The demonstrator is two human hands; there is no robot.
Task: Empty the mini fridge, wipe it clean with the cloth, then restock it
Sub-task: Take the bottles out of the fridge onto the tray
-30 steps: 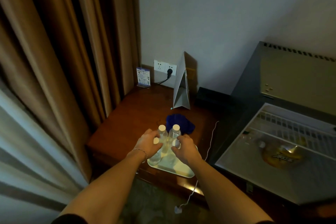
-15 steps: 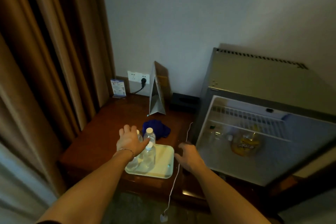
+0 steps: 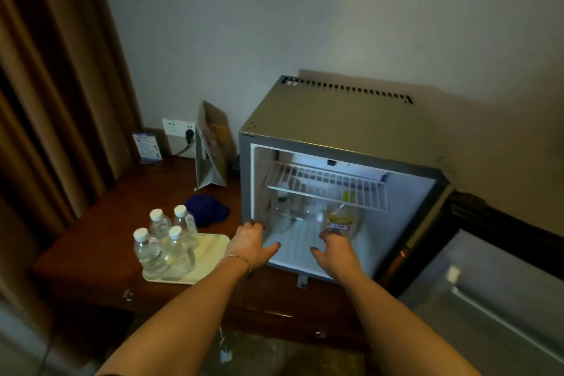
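- While both my forearms reach forward over the front edge of the desk (image 3: 100, 241), my left hand (image 3: 251, 246) hangs at the lower left corner of the mini fridge (image 3: 335, 119) opening, fingers spread and loose, holding nothing.
- My right hand (image 3: 334, 250) is at the front lip of the fridge floor, fingers relaxed and empty, its fingertips just short of the amber bottle (image 3: 341, 220) that stands on the floor inside.
- To my left, near the desk's front edge, a pale tray (image 3: 210, 249) carries four capped water bottles (image 3: 166, 244) standing upright in a tight cluster on its left half.
- Just beyond the tray, toward the middle of the desk and beside the fridge's left wall, lies the crumpled blue cloth (image 3: 207, 212).
- Inside the fridge, a clear bottle (image 3: 280, 214) stands at the left under the wire shelf (image 3: 329, 186); more items sit behind it, too dim to make out.
- The fridge door (image 3: 494, 293) hangs open to the right.
- At the desk's back edge stand a folded card (image 3: 210, 146), a small blue sign (image 3: 148, 148) and a wall socket (image 3: 178, 128) with a plug in it.
- Brown curtains (image 3: 55, 85) hang along the left.
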